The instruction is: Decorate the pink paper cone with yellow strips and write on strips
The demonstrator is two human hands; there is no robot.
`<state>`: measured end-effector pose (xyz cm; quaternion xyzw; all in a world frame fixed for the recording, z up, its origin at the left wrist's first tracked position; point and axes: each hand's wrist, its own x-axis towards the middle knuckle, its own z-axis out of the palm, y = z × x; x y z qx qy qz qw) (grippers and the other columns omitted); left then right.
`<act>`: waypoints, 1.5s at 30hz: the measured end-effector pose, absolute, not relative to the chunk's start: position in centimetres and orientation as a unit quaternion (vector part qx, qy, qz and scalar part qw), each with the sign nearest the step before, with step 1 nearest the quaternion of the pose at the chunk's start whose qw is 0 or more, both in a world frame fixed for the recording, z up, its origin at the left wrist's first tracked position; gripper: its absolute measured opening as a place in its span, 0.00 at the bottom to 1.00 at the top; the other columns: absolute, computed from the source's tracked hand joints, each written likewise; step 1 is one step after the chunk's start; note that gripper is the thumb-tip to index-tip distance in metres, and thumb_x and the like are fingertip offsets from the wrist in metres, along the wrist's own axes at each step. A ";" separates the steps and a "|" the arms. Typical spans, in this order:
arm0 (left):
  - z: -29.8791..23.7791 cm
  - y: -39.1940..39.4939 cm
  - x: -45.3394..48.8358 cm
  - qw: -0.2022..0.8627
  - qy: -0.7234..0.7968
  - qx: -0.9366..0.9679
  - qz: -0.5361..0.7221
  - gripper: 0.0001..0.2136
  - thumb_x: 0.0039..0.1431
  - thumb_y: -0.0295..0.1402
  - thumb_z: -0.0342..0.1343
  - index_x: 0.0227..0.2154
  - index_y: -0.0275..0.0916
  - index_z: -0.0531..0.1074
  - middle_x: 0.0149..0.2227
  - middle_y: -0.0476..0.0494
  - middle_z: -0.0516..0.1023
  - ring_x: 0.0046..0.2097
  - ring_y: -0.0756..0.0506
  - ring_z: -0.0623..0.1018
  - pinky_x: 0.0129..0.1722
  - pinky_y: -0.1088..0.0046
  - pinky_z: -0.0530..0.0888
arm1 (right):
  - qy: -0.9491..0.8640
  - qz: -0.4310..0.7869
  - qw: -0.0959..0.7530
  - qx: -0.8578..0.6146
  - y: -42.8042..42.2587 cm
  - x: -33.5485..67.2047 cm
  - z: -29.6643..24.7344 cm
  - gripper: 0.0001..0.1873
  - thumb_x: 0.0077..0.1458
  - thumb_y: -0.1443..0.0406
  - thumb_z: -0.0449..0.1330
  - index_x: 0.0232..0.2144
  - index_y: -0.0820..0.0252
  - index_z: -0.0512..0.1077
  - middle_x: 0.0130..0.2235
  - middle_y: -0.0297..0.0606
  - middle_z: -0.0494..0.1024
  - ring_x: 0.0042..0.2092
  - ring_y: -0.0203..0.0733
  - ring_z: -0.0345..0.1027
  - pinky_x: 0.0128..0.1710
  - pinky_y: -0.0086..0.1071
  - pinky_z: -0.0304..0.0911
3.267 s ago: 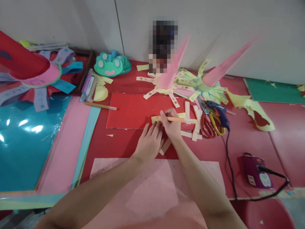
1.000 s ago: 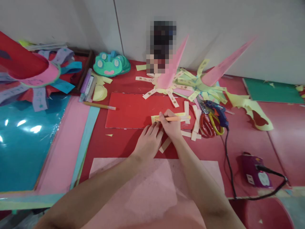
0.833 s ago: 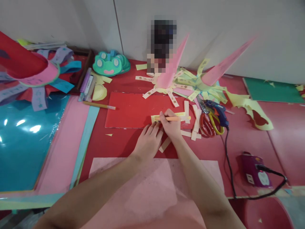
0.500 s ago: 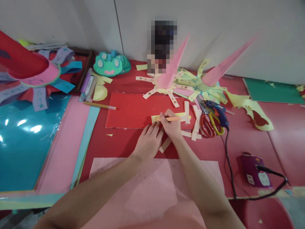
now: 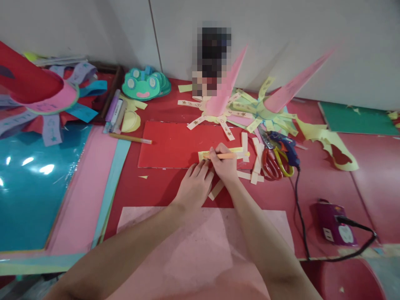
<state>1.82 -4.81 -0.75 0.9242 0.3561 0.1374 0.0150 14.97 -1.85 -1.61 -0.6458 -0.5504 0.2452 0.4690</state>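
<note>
My right hand (image 5: 224, 166) is closed round an orange pen (image 5: 233, 155), whose tip rests on a yellow paper strip (image 5: 202, 155). That strip lies on the front edge of a red card sheet (image 5: 175, 143). My left hand (image 5: 194, 186) lies flat with fingers stretched out, pressing the strip's near edge just left of the right hand. Several loose cream paper strips (image 5: 256, 160) lie to the right of the hands.
Red-handled scissors (image 5: 273, 163) and a blue glue gun (image 5: 286, 146) lie right of the strips, its black cord running to a purple socket block (image 5: 336, 224). Pink cone crafts (image 5: 225, 92) stand behind. Pink sheet (image 5: 200, 246) lies under my forearms; teal sheet (image 5: 28, 183) at left.
Since 3.3 s ago my right hand and the pen have shifted slightly left along the yellow strip. Over the last second almost nothing has moved.
</note>
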 end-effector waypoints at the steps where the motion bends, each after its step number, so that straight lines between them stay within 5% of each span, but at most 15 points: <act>1: -0.8 -4.8 1.8 0.015 0.357 0.924 0.135 0.13 0.56 0.25 0.46 0.44 0.30 0.68 0.51 0.33 0.71 0.53 0.39 0.70 0.50 0.61 0.69 | -0.549 0.243 0.471 -0.647 -1.8 15.0 -1.6 0.17 0.54 0.62 0.51 0.17 0.57 0.50 0.17 0.24 0.53 0.20 0.29 0.49 0.21 0.26 0.49; 45: -0.6 -4.8 1.8 0.046 0.361 0.924 0.115 0.14 0.58 0.25 0.45 0.46 0.29 0.67 0.52 0.32 0.69 0.55 0.39 0.68 0.52 0.60 0.68 | -0.526 0.241 0.486 -0.655 -1.8 14.9 -1.4 0.17 0.53 0.61 0.51 0.17 0.57 0.50 0.17 0.24 0.54 0.20 0.29 0.48 0.21 0.27 0.49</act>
